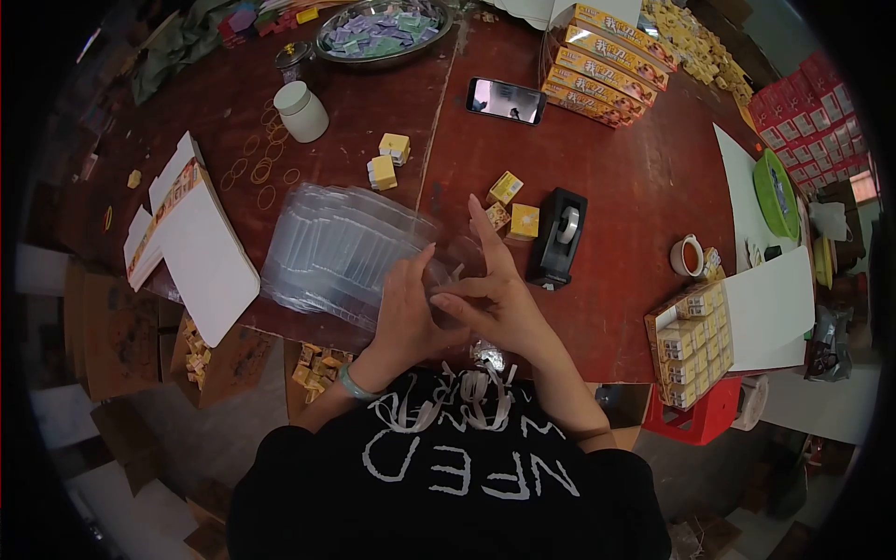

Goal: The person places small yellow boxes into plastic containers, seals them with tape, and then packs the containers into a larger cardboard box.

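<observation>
My left hand [403, 303] is at the table's front edge, its fingers curved round a clear plastic sleeve [455, 257] that barely shows between my hands. My right hand [495, 297] pinches the same sleeve between thumb and fingers, with one finger stretched upward. Beside my left hand lies a fanned stack of flat clear plastic sleeves [327, 247]. Just beyond my right hand sit small yellow boxes [525, 222], and to their right a black tape dispenser [558, 238] with a roll of tape. The fingers hide most of the held sleeve.
A phone [506, 100] and stacked orange cartons [611, 65] lie farther back. Rubber bands [262, 169] lie near a white jar [301, 112]. On the left are white-backed cartons [201, 252]; on the right, an open carton of small boxes [695, 341] and a cup [687, 255].
</observation>
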Motion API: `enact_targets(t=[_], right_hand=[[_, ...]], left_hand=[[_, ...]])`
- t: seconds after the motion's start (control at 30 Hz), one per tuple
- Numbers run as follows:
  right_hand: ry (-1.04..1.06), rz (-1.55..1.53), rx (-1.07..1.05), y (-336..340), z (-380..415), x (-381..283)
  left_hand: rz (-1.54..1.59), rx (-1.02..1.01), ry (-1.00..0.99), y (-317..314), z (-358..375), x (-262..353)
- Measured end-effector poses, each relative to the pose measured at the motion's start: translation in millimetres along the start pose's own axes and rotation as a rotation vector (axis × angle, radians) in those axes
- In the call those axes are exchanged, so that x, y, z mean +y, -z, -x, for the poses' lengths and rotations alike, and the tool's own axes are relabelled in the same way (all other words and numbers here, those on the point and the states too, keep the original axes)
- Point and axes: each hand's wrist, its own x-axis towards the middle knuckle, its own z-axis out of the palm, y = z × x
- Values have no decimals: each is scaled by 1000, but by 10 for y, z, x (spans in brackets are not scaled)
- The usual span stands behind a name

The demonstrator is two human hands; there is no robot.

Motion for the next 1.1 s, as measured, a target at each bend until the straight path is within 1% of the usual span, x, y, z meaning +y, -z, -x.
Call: enact_targets(t=[0.1,0.2,0.27,0.3,0.37,0.4,0.43,0.5,0.53,0.6,0.63,0.7,0.73,0.8,0.93,1.0,1.07,1.1], right_hand=[[105,-29,3,60,-6,-13],[66,-222,251,47,35,-97],[-104,-559,348,-30,70,-55],[-179,-622,332,-55,96,-46],[-332,-748,310,-105,147,-31],[-396,-749,254,-128,218,17],[-461,-749,197,-149,266,61],[-305,-617,276,-216,290,129],[-226,-549,314,-238,293,146],[-296,-565,283,-230,317,170],[-331,-572,267,-223,328,181],[-178,-557,288,-288,251,220],[-105,-551,298,-344,225,230],[-99,-481,276,-481,246,224],[-161,-424,240,-397,260,222],[-170,-358,361,-236,247,198],[-223,-299,485,-31,287,348],[-268,-273,548,98,331,543]], left_hand=[[167,33,-96,56,-88,-2],[450,-14,53,64,-115,6],[808,-34,259,37,-74,41],[985,-44,365,24,-48,55],[1013,-147,454,65,13,-18],[1026,-199,498,92,15,-25],[994,-183,490,90,13,3],[929,-152,476,98,2,89],[880,-178,466,103,-2,85],[785,-229,441,109,-28,72],[886,-153,416,70,-31,93],[1085,2,364,-87,-51,177],[1095,38,316,-156,-62,223],[1110,112,218,-251,-90,284],[980,-16,245,-195,-59,231],[950,-100,290,-203,-19,98],[690,-137,283,-52,-63,29],[560,-153,276,15,-77,-10]])
